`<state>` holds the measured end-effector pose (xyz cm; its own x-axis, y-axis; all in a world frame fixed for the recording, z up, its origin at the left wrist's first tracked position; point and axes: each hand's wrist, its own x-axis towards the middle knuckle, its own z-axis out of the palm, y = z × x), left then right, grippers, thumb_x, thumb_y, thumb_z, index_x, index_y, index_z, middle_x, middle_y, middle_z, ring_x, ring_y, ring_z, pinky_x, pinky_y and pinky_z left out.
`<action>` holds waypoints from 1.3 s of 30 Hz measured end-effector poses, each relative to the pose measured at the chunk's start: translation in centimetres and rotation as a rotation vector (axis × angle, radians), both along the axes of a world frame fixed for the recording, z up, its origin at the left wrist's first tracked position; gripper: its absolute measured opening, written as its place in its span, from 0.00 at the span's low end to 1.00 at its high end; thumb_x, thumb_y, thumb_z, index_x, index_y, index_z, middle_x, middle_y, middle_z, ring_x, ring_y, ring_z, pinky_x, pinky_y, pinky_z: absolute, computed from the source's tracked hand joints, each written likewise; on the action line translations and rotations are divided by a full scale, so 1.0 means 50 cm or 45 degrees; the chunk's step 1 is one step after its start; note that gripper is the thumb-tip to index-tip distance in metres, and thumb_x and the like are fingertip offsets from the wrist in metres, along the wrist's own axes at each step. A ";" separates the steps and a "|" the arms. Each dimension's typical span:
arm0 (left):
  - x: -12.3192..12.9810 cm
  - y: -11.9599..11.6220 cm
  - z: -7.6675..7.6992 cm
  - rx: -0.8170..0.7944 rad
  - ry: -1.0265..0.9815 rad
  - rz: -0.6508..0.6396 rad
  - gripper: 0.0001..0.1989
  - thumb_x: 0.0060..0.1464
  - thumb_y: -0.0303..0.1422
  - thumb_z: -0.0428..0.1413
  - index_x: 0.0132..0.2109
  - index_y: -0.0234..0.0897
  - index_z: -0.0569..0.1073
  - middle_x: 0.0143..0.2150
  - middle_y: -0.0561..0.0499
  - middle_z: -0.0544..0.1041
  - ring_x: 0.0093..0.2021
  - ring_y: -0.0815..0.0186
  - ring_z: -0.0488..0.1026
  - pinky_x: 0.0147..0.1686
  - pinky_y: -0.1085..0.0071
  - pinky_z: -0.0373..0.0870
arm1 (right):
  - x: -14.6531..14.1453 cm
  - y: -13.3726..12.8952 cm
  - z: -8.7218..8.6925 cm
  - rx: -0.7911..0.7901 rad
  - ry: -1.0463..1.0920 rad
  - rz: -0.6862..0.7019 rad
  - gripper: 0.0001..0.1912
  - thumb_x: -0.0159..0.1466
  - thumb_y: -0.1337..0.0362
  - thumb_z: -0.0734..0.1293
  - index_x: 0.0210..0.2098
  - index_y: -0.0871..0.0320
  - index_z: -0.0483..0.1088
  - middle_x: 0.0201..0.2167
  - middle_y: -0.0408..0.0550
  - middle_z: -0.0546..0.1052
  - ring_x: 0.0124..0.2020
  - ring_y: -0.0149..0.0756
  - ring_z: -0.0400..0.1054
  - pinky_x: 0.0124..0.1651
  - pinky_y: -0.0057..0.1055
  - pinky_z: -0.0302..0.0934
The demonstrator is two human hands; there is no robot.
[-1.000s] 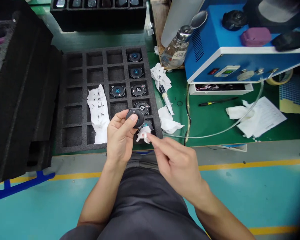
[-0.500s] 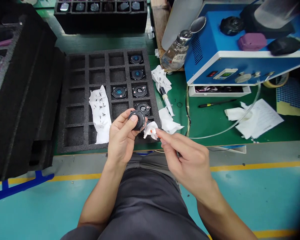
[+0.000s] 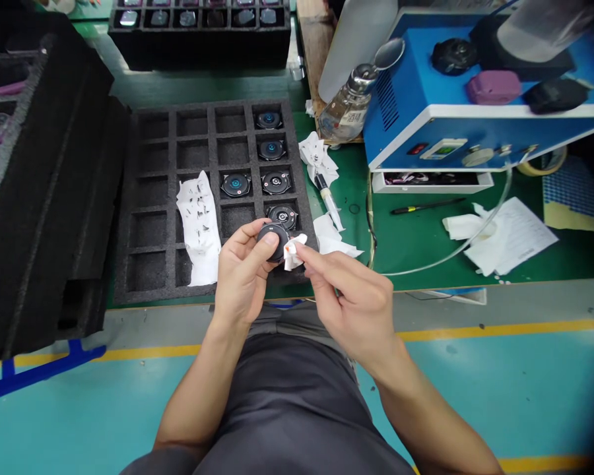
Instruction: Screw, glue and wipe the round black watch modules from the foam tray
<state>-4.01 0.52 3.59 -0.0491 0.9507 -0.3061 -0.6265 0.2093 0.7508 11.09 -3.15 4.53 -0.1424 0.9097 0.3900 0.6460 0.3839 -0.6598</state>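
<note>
My left hand (image 3: 242,267) grips a round black watch case (image 3: 276,239) between thumb and fingers, above the front edge of the foam tray (image 3: 169,290). Pinched in my right hand (image 3: 349,290) is a white tissue (image 3: 294,252) with a bit of orange showing in it. The tissue lies against the right side of the watch case, or just in front of it. Similar watch cases sit in the tray's right-hand compartments, among them one (image 3: 282,215) just behind my left fingers. A paper strip (image 3: 199,227) with small dark pieces lies across the tray.
Right of the tray are crumpled tissues (image 3: 321,158), a syringe (image 3: 329,201) and a glass bottle (image 3: 347,105). A blue machine (image 3: 455,125) with a clear tube (image 3: 458,252) stands at the right. Stacked black foam trays (image 3: 74,198) rise at the left.
My right hand has moved left, bringing the tissue from beside the watch case up to its right edge. My left hand has barely shifted.
</note>
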 end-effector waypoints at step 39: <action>-0.003 0.002 0.004 0.169 0.034 -0.077 0.12 0.62 0.31 0.60 0.52 0.37 0.80 0.60 0.42 0.79 0.62 0.57 0.76 0.59 0.66 0.76 | 0.158 0.088 -0.034 -0.106 -0.406 -0.052 0.10 0.67 0.62 0.68 0.46 0.56 0.77 0.42 0.52 0.81 0.46 0.43 0.73 0.48 0.39 0.66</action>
